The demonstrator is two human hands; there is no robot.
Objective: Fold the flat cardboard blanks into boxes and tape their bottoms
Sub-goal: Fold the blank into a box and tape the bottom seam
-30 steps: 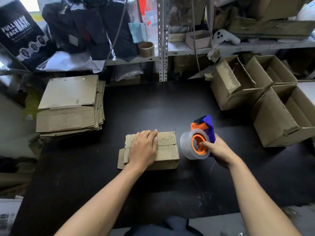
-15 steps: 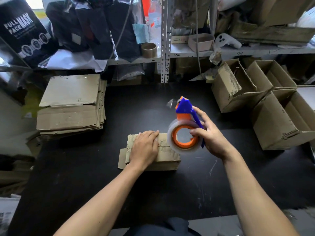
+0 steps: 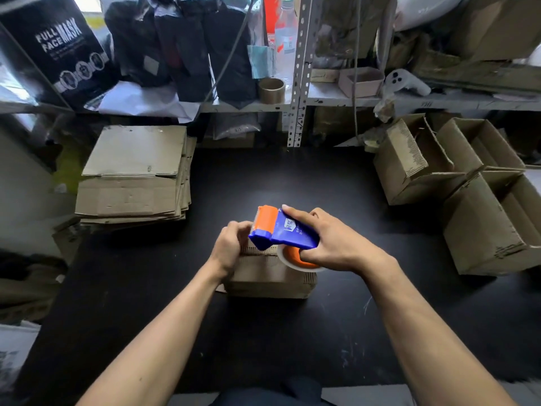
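Observation:
A folded cardboard box (image 3: 263,278) lies bottom up at the middle of the black table (image 3: 140,303). My right hand (image 3: 330,244) grips a blue and orange tape dispenser (image 3: 281,231) with a clear tape roll, held just above the box top, its orange head pointing to the far left. My left hand (image 3: 229,249) rests on the box's left part, fingers curled at the far edge right beside the dispenser's head. The fingertips are blurred, and the tape end cannot be made out. A stack of flat cardboard blanks (image 3: 134,174) lies at the table's far left.
Several open finished boxes (image 3: 486,218) stand at the right side of the table. A metal shelf (image 3: 298,71) runs along the back, holding dark bags, a brown tape roll (image 3: 271,89), a small carton and a white controller. Bare tabletop lies in front of the box.
My right hand has lifted the dispenser from the table at the box's right and turned it over the box top. My left hand went from lying flat to fingers curled at the far edge.

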